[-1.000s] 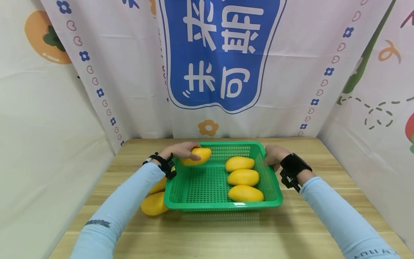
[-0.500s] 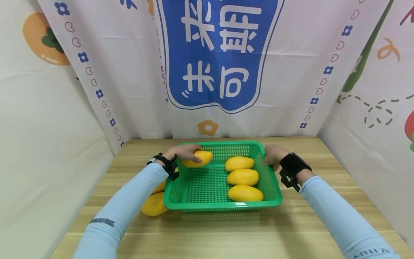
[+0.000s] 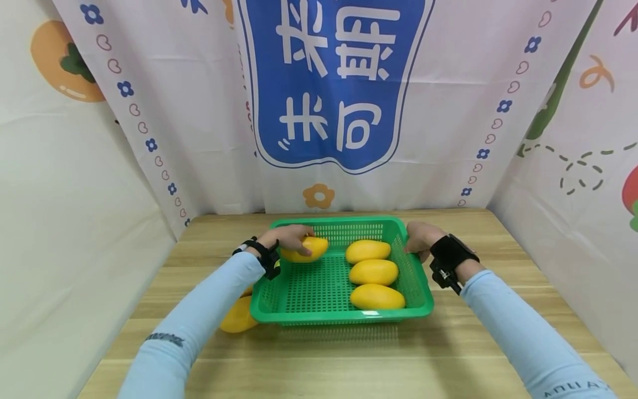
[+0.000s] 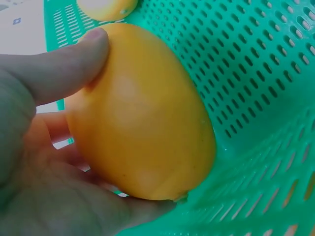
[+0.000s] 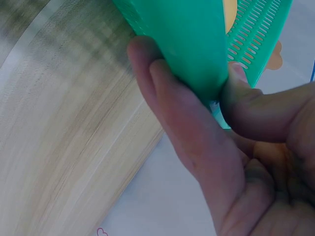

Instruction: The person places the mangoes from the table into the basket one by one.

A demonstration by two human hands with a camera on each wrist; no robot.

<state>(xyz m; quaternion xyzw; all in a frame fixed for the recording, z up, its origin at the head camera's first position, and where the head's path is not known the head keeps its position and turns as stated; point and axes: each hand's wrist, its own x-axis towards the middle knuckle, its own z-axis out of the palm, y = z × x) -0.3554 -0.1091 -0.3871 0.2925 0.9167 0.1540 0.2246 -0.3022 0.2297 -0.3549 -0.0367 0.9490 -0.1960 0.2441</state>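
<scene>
A yellow mango [image 4: 142, 118] lies in the grasp of my left hand [image 3: 290, 237], thumb on one side and fingers on the other. It is low inside the back left of the green basket [image 3: 344, 317]; whether it rests on the bottom I cannot tell. My right hand [image 3: 421, 239] pinches the basket's right rim, with the thumb [image 5: 256, 110] inside and the fingers outside. Along the right half of the basket lie a back mango [image 3: 368, 251], a middle mango [image 3: 374, 272] and a front mango [image 3: 377, 297], in a column.
Left of the basket, on the wooden table [image 3: 319, 366], another mango [image 3: 239, 316] sits partly hidden by the basket and my left sleeve. A bit of yellow shows behind it. A printed cloth [image 3: 224, 138] hangs along the table's back edge.
My left hand has moved slightly right and down with the mango, deeper into the basket. The right hand keeps its hold on the rim. The head view has shifted a little.
</scene>
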